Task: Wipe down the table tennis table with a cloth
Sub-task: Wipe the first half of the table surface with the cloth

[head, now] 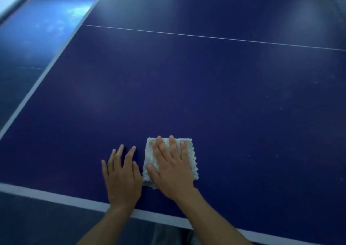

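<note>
While right hand [172,169] presses flat, fingers spread, on cloth [149,156] near counter [206,95] front edge, left hand [121,175] rests open just beside it. Risk: cloth bunches or slips from under palm, since nothing grips it.

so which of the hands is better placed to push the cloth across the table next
Right. The right hand already lies flat on the cloth, while the left hand rests beside it on the bare table.

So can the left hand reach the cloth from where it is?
Probably yes. The left hand lies flat on the table right beside the cloth, nothing between them, though the right hand covers most of it.
</note>
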